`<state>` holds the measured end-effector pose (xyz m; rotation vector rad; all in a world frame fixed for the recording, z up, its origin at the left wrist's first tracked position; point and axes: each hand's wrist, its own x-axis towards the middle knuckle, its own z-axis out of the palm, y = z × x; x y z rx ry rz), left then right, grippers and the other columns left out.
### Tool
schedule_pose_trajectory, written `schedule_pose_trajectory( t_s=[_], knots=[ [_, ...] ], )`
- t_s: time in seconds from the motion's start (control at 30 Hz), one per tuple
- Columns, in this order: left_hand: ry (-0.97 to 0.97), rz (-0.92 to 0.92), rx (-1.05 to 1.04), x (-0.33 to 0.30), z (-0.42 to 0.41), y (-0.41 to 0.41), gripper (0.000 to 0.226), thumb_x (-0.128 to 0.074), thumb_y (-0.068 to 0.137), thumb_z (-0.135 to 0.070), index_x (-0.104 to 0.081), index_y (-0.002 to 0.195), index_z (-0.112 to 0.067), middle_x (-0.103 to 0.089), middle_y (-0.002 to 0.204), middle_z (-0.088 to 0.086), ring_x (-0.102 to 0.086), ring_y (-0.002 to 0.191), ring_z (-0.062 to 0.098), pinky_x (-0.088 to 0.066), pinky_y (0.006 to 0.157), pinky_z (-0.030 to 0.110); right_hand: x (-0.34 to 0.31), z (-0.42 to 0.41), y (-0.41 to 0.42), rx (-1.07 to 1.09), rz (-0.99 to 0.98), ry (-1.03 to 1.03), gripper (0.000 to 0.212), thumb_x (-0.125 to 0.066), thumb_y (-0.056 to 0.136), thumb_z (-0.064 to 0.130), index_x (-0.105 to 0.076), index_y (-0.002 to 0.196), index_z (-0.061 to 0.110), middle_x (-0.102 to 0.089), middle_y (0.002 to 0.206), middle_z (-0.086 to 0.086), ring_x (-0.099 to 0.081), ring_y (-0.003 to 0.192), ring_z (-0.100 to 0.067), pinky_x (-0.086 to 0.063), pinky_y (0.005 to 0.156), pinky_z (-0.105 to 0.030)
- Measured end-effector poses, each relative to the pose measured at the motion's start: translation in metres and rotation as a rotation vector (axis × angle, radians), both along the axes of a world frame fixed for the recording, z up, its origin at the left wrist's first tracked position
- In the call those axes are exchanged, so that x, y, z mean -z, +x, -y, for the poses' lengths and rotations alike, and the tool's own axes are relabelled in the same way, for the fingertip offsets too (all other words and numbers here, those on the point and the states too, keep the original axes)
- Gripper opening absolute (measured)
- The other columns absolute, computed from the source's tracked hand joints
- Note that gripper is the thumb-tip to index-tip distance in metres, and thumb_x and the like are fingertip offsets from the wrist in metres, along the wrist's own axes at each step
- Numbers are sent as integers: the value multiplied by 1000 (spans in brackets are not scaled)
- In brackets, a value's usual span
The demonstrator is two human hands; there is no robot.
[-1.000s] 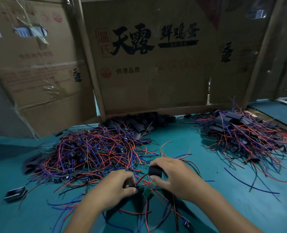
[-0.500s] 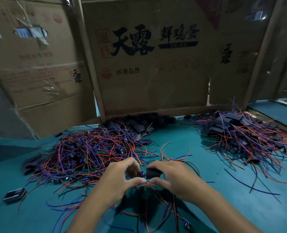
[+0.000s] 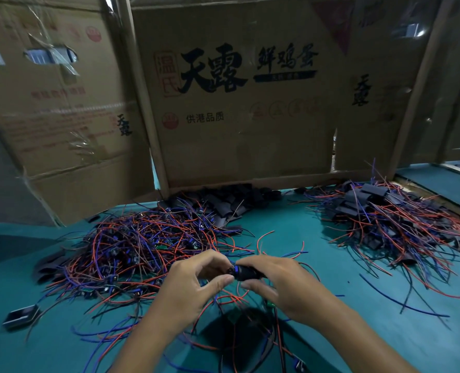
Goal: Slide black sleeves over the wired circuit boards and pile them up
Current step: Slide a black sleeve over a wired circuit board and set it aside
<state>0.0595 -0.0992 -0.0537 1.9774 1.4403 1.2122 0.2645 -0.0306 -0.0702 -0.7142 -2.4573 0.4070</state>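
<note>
— What is held above the teal table (image 3: 299,232)?

— A black sleeve (image 3: 246,273) is pinched by the right hand (image 3: 282,284), just in front of the cardboard box (image 3: 239,103). A wired board is gripped at the sleeve's mouth by the left hand (image 3: 194,286); the board itself is mostly hidden.

— And the piles?

— Unsleeved boards (image 3: 142,249) are heaped left of the box front, loose sleeves (image 3: 223,203) are gathered against its base, and finished pieces (image 3: 385,219) are stacked to its right.
</note>
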Motion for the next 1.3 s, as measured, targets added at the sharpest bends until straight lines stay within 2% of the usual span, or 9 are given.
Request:
schedule_pose_trajectory(
  t_s=[0.1, 0.23, 0.4, 0.57, 0.77, 0.87, 1.0, 1.2, 1.3],
  knots=[
    [31, -17, -9, 0, 1, 3, 7, -78, 83, -13, -73, 87, -16, -70, 81, -12, -66, 76, 5, -48, 72, 14, 1, 2, -1, -11, -4, 8, 36, -58, 96, 33, -57, 129, 19, -65, 121, 5, -54, 108, -10, -37, 89, -16],
    [52, -21, -13, 2, 0, 5, 10, -76, 82, -24, -76, 89, -16, -69, 85, -11, -68, 83, 10, -53, 76, 23, 2, 3, -3, -23, 17, 17, 34, -55, 97, 32, -56, 129, 20, -65, 119, 4, -54, 106, -12, -39, 87, -23],
    [-19, 58, -4, 6, -2, 4, 9, -75, 85, -15, -77, 94, -18, -72, 89, -5, -69, 85, 14, -55, 80, 34, 1, 5, -2, -3, -25, 16, 29, -51, 98, 35, -58, 121, 19, -66, 107, 3, -55, 95, -13, -44, 81, -30],
    [-52, 83, -8, 5, 0, 4, 8, -76, 85, -15, -75, 92, -20, -72, 89, -1, -68, 81, 13, -54, 76, 28, 3, 4, -2, 8, -28, 31, 33, -42, 99, 43, -57, 114, 18, -64, 102, 3, -56, 92, -17, -46, 80, -39],
    [-69, 36, -22, 11, -3, 5, 15, -73, 88, -11, -76, 96, -24, -67, 85, 1, -60, 75, 29, -49, 70, 41, 5, 3, -3, 16, -20, 46, 37, -39, 99, 45, -58, 114, 17, -65, 102, 2, -57, 93, -17, -47, 80, -38],
    [-71, 50, -13, 14, -4, 5, 17, -73, 88, -9, -77, 94, -24, -64, 82, -3, -57, 65, 18, -49, 66, 37, 7, 4, -3, 33, 4, 43, 36, -45, 97, 43, -56, 123, 21, -66, 111, 4, -58, 99, -15, -47, 85, -33],
    [-52, 13, -1, 13, -4, 6, 18, -74, 87, -9, -78, 94, -25, -65, 83, -14, -59, 73, 2, -45, 67, 23, 12, 4, -5, 100, 52, 70, 33, -50, 93, 37, -56, 123, 25, -65, 113, 4, -58, 101, -19, -46, 84, -36],
    [23, -7, -73, 13, -4, 5, 10, -71, 91, -18, -75, 94, -26, -71, 91, -14, -66, 86, 11, -50, 76, 22, 5, 3, -1, 274, 135, 107, 20, -42, 101, 38, -55, 108, 25, -65, 106, 4, -58, 96, -25, -41, 76, -39],
    [94, -107, -178, 17, -6, 1, 6, -67, 93, -24, -73, 95, -26, -69, 90, -17, -63, 88, 5, -47, 76, 20, -8, -7, 12, 391, 172, 107, 20, -43, 101, 39, -57, 105, 25, -66, 101, 5, -61, 94, -24, -43, 74, -36]
  ],
)
